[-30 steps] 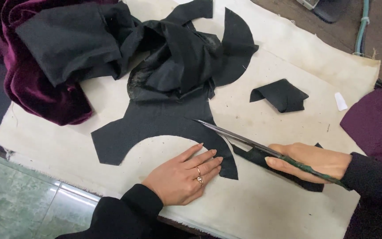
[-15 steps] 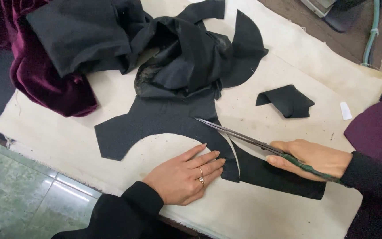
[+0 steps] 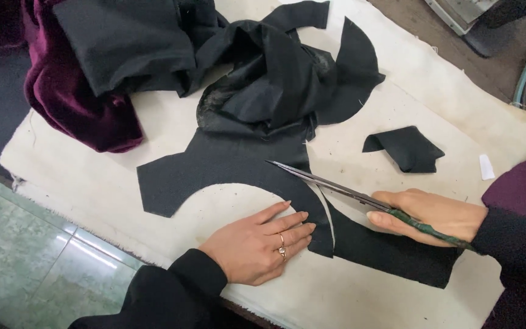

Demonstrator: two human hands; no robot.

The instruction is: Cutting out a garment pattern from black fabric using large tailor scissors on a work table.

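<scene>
Two hands are at work on the flat black fabric piece [image 3: 245, 176], which lies in the middle of a cream cloth-covered table [image 3: 397, 116]. Only the head view shows it. The left hand [image 3: 257, 244] lies open, palm down, fingers spread, pinning the near edge of the fabric. The right hand [image 3: 427, 213] is closed around the green handles of long scissors [image 3: 336, 186], blades reaching left into the cloth.

Compared with a second ago, a pale slit now runs through the fabric just right of the left fingertips, so the cut has gone further and the right-hand portion looks nearly parted from the curved piece. The left hand has barely shifted.

Whether the blades are open or together I can't tell; they read as one thin line. Black cloth heaped [image 3: 275, 79] at the far side hides the fabric's upper edge. A small black scrap [image 3: 406, 149] lies to the right, purple velvet [image 3: 74, 103] far left, cut off by the frame.
</scene>
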